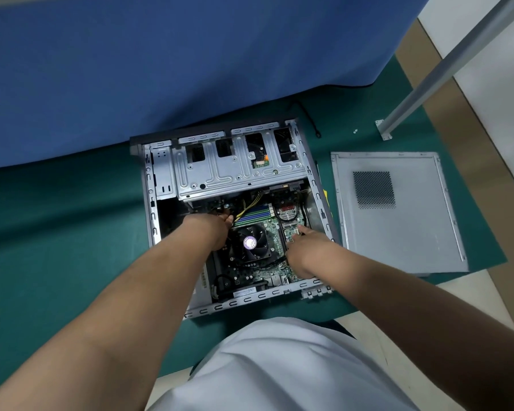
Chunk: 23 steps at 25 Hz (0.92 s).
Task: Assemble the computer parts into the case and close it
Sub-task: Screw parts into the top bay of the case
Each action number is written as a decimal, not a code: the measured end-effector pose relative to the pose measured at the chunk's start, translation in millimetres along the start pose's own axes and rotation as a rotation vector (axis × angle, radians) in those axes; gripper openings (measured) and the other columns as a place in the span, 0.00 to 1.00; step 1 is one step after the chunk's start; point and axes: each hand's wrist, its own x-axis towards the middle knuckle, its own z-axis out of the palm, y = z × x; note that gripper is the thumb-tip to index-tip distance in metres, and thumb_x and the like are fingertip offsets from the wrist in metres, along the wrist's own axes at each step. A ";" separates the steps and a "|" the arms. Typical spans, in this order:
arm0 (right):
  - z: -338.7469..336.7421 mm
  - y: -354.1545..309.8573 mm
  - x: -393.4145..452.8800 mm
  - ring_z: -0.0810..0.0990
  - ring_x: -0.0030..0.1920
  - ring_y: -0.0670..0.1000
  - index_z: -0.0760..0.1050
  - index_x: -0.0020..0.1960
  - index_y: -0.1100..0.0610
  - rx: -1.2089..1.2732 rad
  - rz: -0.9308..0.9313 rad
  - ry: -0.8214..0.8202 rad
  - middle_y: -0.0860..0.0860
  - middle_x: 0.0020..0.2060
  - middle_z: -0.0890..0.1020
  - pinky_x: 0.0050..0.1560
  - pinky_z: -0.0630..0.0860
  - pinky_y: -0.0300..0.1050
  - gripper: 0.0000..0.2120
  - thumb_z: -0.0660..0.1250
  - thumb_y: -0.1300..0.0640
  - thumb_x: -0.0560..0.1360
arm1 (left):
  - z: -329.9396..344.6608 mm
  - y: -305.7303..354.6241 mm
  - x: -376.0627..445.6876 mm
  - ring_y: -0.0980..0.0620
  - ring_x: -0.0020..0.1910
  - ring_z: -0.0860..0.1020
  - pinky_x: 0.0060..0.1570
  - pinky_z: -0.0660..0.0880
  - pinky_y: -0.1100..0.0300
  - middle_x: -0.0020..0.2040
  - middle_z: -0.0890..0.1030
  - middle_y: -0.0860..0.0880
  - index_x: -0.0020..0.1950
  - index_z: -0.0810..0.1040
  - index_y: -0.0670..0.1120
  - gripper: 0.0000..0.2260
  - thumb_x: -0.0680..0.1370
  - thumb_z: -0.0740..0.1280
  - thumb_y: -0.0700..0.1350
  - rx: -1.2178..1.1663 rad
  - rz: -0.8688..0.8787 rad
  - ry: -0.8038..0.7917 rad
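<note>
An open grey computer case lies on its side on a green mat, with its motherboard, black CPU fan and silver drive cage exposed. My left hand reaches in left of the fan, its fingertips at a bundle of yellow and black cables; the grip is hidden. My right hand rests on the board's right part, its index finger stretched toward a silver heatsink. The removed side panel lies flat to the right of the case.
A blue cloth hangs behind the case. A thin black cable trails on the green mat behind the case. A metal table leg with its foot bracket stands at the right, with a small screw nearby.
</note>
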 end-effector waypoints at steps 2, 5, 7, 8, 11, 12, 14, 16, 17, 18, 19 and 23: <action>-0.6 1.6 0.3 0.43 0.82 0.56 0.55 0.83 0.51 0.007 0.006 -0.011 0.53 0.83 0.52 0.80 0.37 0.58 0.33 0.59 0.64 0.80 | 0.7 -1.6 -2.4 0.43 0.82 0.56 0.76 0.64 0.42 0.85 0.45 0.55 0.85 0.44 0.54 0.36 0.82 0.57 0.37 -0.045 0.031 0.044; 4.9 2.4 -4.9 0.50 0.81 0.60 0.61 0.81 0.54 0.140 0.013 0.081 0.52 0.82 0.55 0.81 0.48 0.58 0.33 0.61 0.66 0.78 | 7.0 -7.2 -10.2 0.41 0.72 0.72 0.69 0.73 0.45 0.79 0.67 0.47 0.79 0.67 0.55 0.23 0.83 0.57 0.46 -0.211 0.059 0.295; 9.0 1.8 -5.4 0.62 0.76 0.61 0.72 0.75 0.55 0.276 -0.002 0.224 0.54 0.76 0.64 0.77 0.62 0.59 0.24 0.64 0.63 0.79 | 19.9 -7.5 -21.4 0.42 0.74 0.71 0.70 0.72 0.44 0.80 0.67 0.50 0.76 0.71 0.56 0.20 0.84 0.57 0.49 -0.217 0.088 0.476; 10.5 0.9 -4.2 0.67 0.72 0.60 0.76 0.71 0.55 0.302 -0.016 0.284 0.54 0.72 0.69 0.75 0.65 0.59 0.18 0.65 0.58 0.81 | 29.5 -6.1 -27.5 0.44 0.78 0.66 0.73 0.68 0.43 0.82 0.62 0.53 0.77 0.69 0.58 0.21 0.84 0.57 0.50 -0.169 0.126 0.536; 10.8 -4.2 0.1 0.76 0.62 0.55 0.81 0.58 0.53 0.349 0.020 0.360 0.52 0.58 0.79 0.71 0.67 0.56 0.08 0.67 0.53 0.81 | 51.0 -1.3 -45.0 0.51 0.82 0.58 0.76 0.61 0.43 0.83 0.58 0.57 0.80 0.63 0.62 0.23 0.84 0.55 0.54 0.004 0.270 0.627; 10.0 -7.1 2.0 0.77 0.60 0.55 0.80 0.55 0.52 0.352 0.044 0.383 0.51 0.55 0.80 0.71 0.67 0.55 0.06 0.68 0.54 0.79 | 54.3 -0.3 -48.2 0.51 0.82 0.57 0.75 0.60 0.43 0.83 0.57 0.58 0.80 0.61 0.63 0.23 0.84 0.54 0.55 0.070 0.294 0.620; 8.9 -12.5 6.3 0.77 0.59 0.54 0.79 0.53 0.51 0.344 0.088 0.425 0.51 0.53 0.80 0.70 0.66 0.54 0.05 0.70 0.55 0.78 | 54.2 0.6 -50.5 0.51 0.82 0.56 0.76 0.56 0.43 0.83 0.54 0.57 0.82 0.57 0.64 0.25 0.84 0.53 0.55 0.171 0.292 0.577; 8.5 -15.7 11.3 0.76 0.59 0.54 0.77 0.51 0.50 0.350 0.129 0.438 0.51 0.53 0.81 0.70 0.66 0.54 0.05 0.70 0.57 0.76 | 50.2 2.4 -51.3 0.51 0.82 0.55 0.76 0.55 0.43 0.84 0.52 0.56 0.82 0.55 0.63 0.26 0.83 0.53 0.54 0.224 0.281 0.538; 8.2 -16.6 13.2 0.76 0.59 0.54 0.76 0.49 0.50 0.359 0.148 0.434 0.51 0.52 0.81 0.69 0.65 0.53 0.05 0.70 0.58 0.76 | 49.0 3.5 -51.8 0.51 0.83 0.55 0.75 0.55 0.44 0.84 0.51 0.56 0.83 0.54 0.62 0.26 0.83 0.53 0.54 0.243 0.280 0.525; 8.2 -17.0 15.0 0.77 0.58 0.54 0.76 0.47 0.50 0.370 0.165 0.429 0.51 0.51 0.81 0.69 0.66 0.53 0.05 0.71 0.58 0.76 | 48.2 4.3 -52.1 0.51 0.83 0.54 0.75 0.56 0.44 0.84 0.50 0.56 0.83 0.54 0.62 0.26 0.83 0.53 0.54 0.255 0.279 0.513; 8.3 -17.4 16.2 0.77 0.57 0.53 0.75 0.46 0.51 0.379 0.179 0.429 0.51 0.50 0.80 0.68 0.66 0.52 0.05 0.71 0.58 0.76 | 47.9 4.3 -52.3 0.51 0.83 0.54 0.75 0.56 0.44 0.84 0.50 0.56 0.83 0.54 0.62 0.27 0.83 0.53 0.54 0.261 0.279 0.503; 9.5 -16.9 16.3 0.78 0.56 0.55 0.77 0.54 0.54 0.363 0.129 0.426 0.52 0.47 0.79 0.71 0.69 0.54 0.07 0.69 0.61 0.77 | 46.1 1.9 -49.8 0.51 0.83 0.54 0.76 0.58 0.44 0.84 0.49 0.56 0.83 0.53 0.63 0.27 0.83 0.53 0.53 0.237 0.284 0.488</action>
